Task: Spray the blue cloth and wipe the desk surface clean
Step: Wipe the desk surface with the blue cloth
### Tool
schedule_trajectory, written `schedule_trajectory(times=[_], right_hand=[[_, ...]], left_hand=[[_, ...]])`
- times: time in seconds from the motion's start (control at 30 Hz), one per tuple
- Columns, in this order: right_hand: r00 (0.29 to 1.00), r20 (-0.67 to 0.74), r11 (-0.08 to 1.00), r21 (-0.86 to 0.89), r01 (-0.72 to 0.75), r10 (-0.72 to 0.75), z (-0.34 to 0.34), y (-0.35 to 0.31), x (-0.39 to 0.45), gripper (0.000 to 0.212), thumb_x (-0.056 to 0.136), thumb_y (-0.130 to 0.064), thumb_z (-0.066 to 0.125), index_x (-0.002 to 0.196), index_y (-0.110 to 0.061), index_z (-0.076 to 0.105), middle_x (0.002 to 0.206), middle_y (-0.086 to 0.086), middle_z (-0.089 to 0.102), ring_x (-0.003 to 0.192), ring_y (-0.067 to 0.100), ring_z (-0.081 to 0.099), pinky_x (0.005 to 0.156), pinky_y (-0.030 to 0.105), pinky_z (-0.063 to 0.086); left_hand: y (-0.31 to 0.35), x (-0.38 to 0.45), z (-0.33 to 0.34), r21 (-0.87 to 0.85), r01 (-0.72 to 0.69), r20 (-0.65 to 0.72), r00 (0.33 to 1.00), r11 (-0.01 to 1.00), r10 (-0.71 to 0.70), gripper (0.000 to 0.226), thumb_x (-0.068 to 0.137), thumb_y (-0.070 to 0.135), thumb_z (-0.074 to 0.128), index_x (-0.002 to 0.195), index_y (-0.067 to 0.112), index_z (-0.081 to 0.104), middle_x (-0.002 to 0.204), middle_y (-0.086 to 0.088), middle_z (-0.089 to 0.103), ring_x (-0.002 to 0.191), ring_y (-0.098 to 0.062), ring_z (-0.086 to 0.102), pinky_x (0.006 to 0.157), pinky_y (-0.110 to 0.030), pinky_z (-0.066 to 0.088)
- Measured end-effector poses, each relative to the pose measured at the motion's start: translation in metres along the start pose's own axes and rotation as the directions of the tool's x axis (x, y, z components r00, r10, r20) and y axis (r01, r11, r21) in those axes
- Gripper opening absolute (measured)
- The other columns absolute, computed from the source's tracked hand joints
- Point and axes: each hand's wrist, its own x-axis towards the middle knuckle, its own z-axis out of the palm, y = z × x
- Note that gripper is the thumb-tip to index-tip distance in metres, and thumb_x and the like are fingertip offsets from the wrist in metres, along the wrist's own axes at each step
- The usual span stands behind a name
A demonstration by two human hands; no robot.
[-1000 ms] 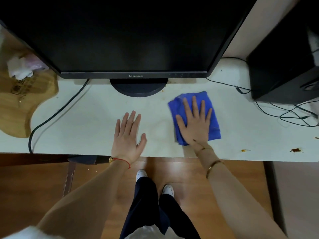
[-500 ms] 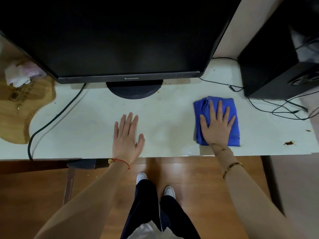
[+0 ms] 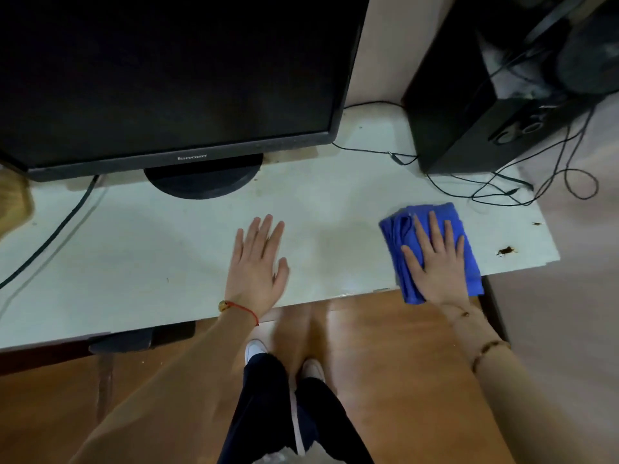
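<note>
- The right hand (image 3: pixel 438 262) lies flat on the blue cloth (image 3: pixel 469 262), fingers straight and spread, palm pressing it down; nothing is pinched or curled round.
- The left hand (image 3: pixel 258 266) lies flat on the bare desk (image 3: pixel 150 256), fingers straight and close together, thumb out to the side, holding nothing.
- The blue cloth is a bright, saturated blue, folded into a rough rectangle several layers thick, with soft ridges bunched along its left side.
- It sits near the desk's right end, at the front edge; its near corner hangs a little past that edge.
- The desk top is pale, with a faint sheen and light smudges between the two hands.
- A dark brown stain (image 3: pixel 506 251) marks the surface just right of the cloth, apart from it.
- A black monitor (image 3: pixel 167 78) on a round base stands behind the left hand; a black speaker (image 3: pixel 469 128) with tangled thin cables (image 3: pixel 502 192) is behind the cloth.
</note>
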Motion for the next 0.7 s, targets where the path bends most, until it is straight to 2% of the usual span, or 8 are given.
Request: schedule_trajectory(times=[0.1, 0.2, 0.3, 0.4, 0.5, 0.57, 0.6, 0.7], right_hand=[[0.999, -0.021, 0.999, -0.009, -0.04, 0.039, 0.002, -0.035, 0.024, 0.068, 0.094, -0.06, 0.013, 0.155, -0.03, 0.011, 0.163, 0.006, 0.013, 0.149, 0.036, 0.008, 0.119, 0.057, 0.007], [0.98, -0.015, 0.98, -0.027, 0.196, -0.196, 0.016, -0.093, 0.001, 0.063, 0.099, -0.055, 0.022, 0.155, -0.028, 0.017, 0.163, 0.004, 0.015, 0.15, 0.035, 0.008, 0.12, 0.054, 0.006], [0.938, 0.031, 0.938, -0.018, 0.347, -0.346, 0.018, -0.086, -0.016, 0.061, 0.101, -0.056, 0.018, 0.156, -0.031, 0.008, 0.164, -0.002, 0.004, 0.151, 0.027, -0.004, 0.121, 0.05, 0.001], [0.962, 0.02, 0.962, -0.017, 0.273, -0.272, 0.007, -0.037, -0.011, 0.061, 0.099, -0.058, 0.016, 0.155, -0.034, 0.01, 0.164, -0.004, 0.006, 0.151, 0.026, 0.0, 0.121, 0.05, 0.005], [0.999, -0.035, 1.0, -0.006, 0.012, -0.012, 0.0, -0.007, 0.021, 0.064, 0.097, -0.059, 0.015, 0.155, -0.033, 0.01, 0.164, 0.002, 0.01, 0.15, 0.031, 0.005, 0.121, 0.052, 0.005], [0.992, -0.066, 0.994, 0.022, -0.11, 0.111, 0.001, -0.025, 0.038, 0.067, 0.096, -0.059, 0.015, 0.156, -0.029, 0.014, 0.163, 0.007, 0.013, 0.149, 0.036, 0.01, 0.119, 0.056, 0.007], [0.992, -0.074, 0.995, 0.021, -0.097, 0.098, 0.004, -0.041, 0.037, 0.067, 0.096, -0.058, 0.017, 0.155, -0.027, 0.017, 0.162, 0.008, 0.016, 0.148, 0.038, 0.013, 0.119, 0.057, 0.009], [0.989, -0.027, 0.989, -0.013, 0.148, -0.148, 0.018, -0.081, -0.002, 0.062, 0.1, -0.054, 0.021, 0.156, -0.028, 0.012, 0.163, 0.004, 0.012, 0.15, 0.033, 0.006, 0.12, 0.054, 0.007]], left_hand=[[0.001, -0.001, 0.002, -0.004, 0.001, -0.022, 1.0, 1.0, -0.001, 0.062, 0.094, 0.029, 0.036, 0.154, 0.013, 0.032, 0.163, -0.009, 0.025, 0.152, -0.027, 0.016, 0.123, -0.052, 0.014], [0.0, -0.001, 0.002, 0.008, 0.002, -0.011, 1.0, 1.0, -0.002, 0.063, 0.094, 0.031, 0.035, 0.154, 0.014, 0.03, 0.163, -0.009, 0.024, 0.152, -0.028, 0.017, 0.123, -0.051, 0.014], [-0.001, 0.0, 0.001, -0.004, 0.006, -0.003, 1.0, 1.0, -0.006, 0.063, 0.094, 0.033, 0.033, 0.155, 0.015, 0.029, 0.163, -0.008, 0.023, 0.152, -0.027, 0.016, 0.124, -0.05, 0.012], [0.0, -0.001, 0.0, -0.023, 0.014, 0.005, 1.0, 1.0, -0.014, 0.063, 0.095, 0.034, 0.032, 0.155, 0.017, 0.027, 0.164, -0.005, 0.021, 0.153, -0.024, 0.012, 0.124, -0.048, 0.01], [0.001, 0.0, 0.001, -0.027, 0.028, 0.004, 1.0, 0.999, -0.027, 0.063, 0.095, 0.034, 0.033, 0.156, 0.018, 0.026, 0.165, -0.004, 0.019, 0.153, -0.022, 0.01, 0.124, -0.048, 0.009], [0.001, 0.0, 0.001, -0.022, 0.034, 0.005, 0.999, 0.999, -0.034, 0.063, 0.095, 0.034, 0.033, 0.156, 0.019, 0.026, 0.165, -0.004, 0.018, 0.154, -0.022, 0.009, 0.125, -0.047, 0.008], [0.001, 0.0, 0.002, -0.023, 0.036, 0.009, 0.999, 0.999, -0.035, 0.063, 0.095, 0.035, 0.033, 0.156, 0.019, 0.025, 0.165, -0.003, 0.018, 0.154, -0.021, 0.008, 0.125, -0.047, 0.007], [0.0, 0.0, 0.002, -0.016, 0.041, 0.015, 0.999, 0.999, -0.041, 0.064, 0.095, 0.035, 0.031, 0.157, 0.02, 0.023, 0.166, -0.003, 0.016, 0.154, -0.021, 0.007, 0.125, -0.046, 0.006]])
